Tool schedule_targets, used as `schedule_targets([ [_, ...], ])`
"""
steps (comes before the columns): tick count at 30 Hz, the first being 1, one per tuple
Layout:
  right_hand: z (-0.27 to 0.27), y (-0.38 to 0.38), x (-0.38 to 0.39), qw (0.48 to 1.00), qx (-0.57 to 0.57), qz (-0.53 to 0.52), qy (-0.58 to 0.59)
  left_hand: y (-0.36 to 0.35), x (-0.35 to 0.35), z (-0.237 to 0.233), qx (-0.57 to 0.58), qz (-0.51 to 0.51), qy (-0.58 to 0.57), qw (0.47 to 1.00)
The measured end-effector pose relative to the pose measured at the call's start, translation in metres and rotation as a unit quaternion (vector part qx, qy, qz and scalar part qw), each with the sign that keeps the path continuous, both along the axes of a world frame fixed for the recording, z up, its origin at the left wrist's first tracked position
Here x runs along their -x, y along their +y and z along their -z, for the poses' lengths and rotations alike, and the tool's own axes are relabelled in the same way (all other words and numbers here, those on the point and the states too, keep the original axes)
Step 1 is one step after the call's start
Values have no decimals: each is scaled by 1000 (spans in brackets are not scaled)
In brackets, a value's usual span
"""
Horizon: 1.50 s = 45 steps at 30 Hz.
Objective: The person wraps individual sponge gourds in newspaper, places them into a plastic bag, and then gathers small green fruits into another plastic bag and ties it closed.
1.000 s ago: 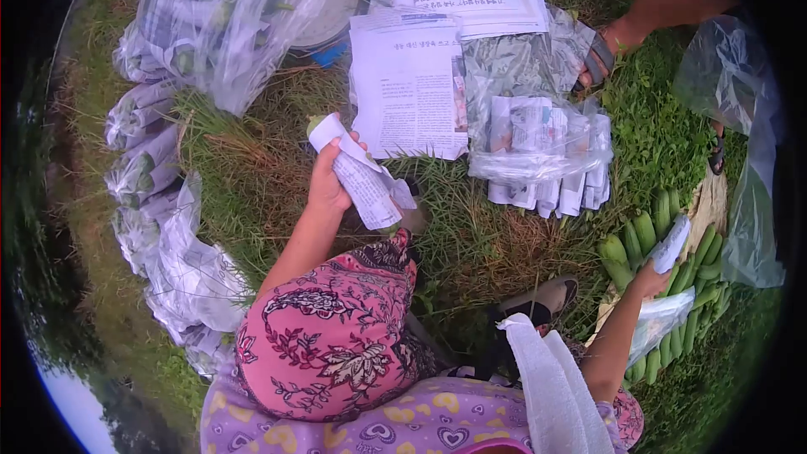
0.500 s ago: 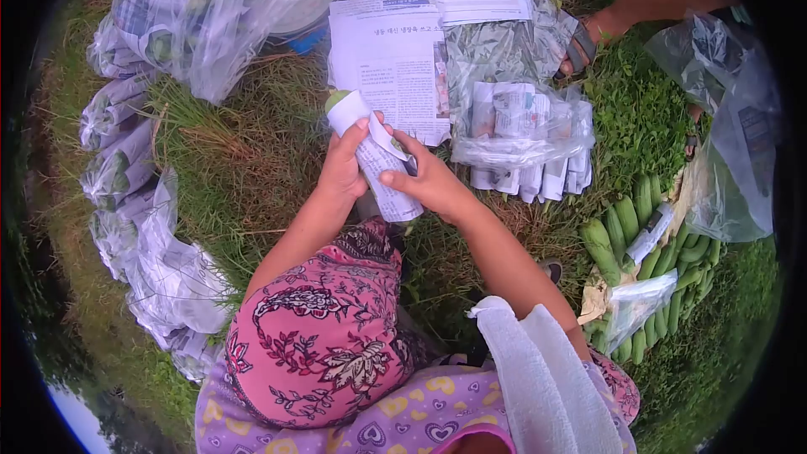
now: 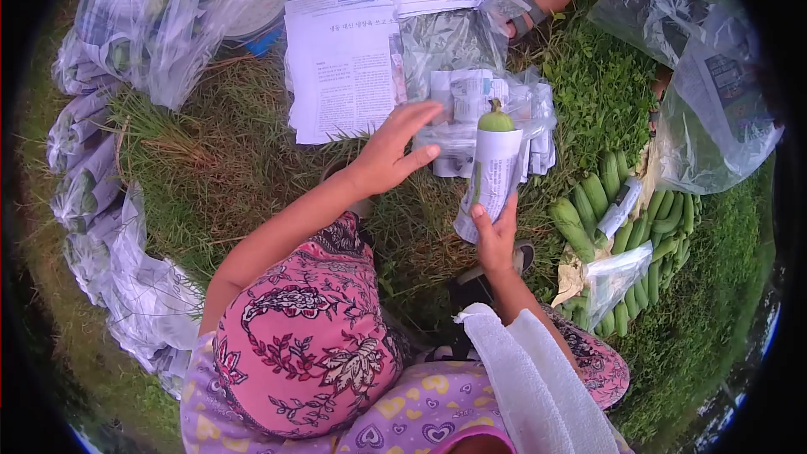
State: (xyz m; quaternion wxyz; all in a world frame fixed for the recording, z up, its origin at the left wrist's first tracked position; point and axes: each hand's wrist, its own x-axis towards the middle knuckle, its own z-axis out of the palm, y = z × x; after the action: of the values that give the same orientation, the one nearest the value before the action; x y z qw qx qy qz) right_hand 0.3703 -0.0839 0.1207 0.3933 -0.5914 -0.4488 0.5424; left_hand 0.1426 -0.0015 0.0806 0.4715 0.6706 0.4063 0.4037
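A green zucchini (image 3: 496, 121) stands almost upright in a sleeve of printed paper (image 3: 494, 170), its stem end showing at the top. My right hand (image 3: 498, 234) grips the lower part of this wrapped zucchini. Off to its left, my left hand (image 3: 392, 151) is open, fingers stretched and thumb apart, holding nothing. Just beyond that hand lies a stack of printed sheets (image 3: 340, 76) on the grass. Behind the wrapped zucchini is a plastic-covered bundle of paper-wrapped rolls (image 3: 459, 88), partly hidden.
Loose zucchinis (image 3: 596, 193) are piled at the right, with clear plastic (image 3: 714, 109) above them. Bagged, paper-wrapped bundles (image 3: 88, 185) line the left side. At the upper right, another person's sandalled foot (image 3: 525, 13) rests near the sheets. A white towel (image 3: 525, 370) hangs over my front.
The wrapped zucchini has moved right, from between both hands into my right hand alone. My left hand has let go and opened. The view has shifted slightly to the right.
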Motion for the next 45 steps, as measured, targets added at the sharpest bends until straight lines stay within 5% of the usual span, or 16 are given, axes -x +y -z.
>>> schedule_targets([
  [2, -5, -16, -39, 996, 47, 64, -50, 1, -23, -9, -118, 52, 230, 965],
  [8, 31, -53, -93, 982, 77, 56, -164, 19, -64, 9, -148, 94, 396, 901],
  [21, 90, 57, -50, 938, -8, 19, -345, 23, -77, 15, -190, 36, 163, 967],
  [30, 107, 90, -32, 907, -73, 0, -415, 7, -65, 26, -136, 135, 249, 949],
  [36, 103, 97, -35, 886, -67, -30, -458, 1, -33, 8, -177, 95, 244, 949],
  [40, 72, 87, -49, 887, -31, -63, -456, 18, 15, -61, -290, -91, 269, 914],
  [42, 89, 65, -73, 862, -73, -29, -500, 26, 43, -107, -363, -252, 331, 834],
  [45, 66, 52, -84, 908, -32, 37, -415, 48, 83, -166, -415, -413, 386, 713],
])
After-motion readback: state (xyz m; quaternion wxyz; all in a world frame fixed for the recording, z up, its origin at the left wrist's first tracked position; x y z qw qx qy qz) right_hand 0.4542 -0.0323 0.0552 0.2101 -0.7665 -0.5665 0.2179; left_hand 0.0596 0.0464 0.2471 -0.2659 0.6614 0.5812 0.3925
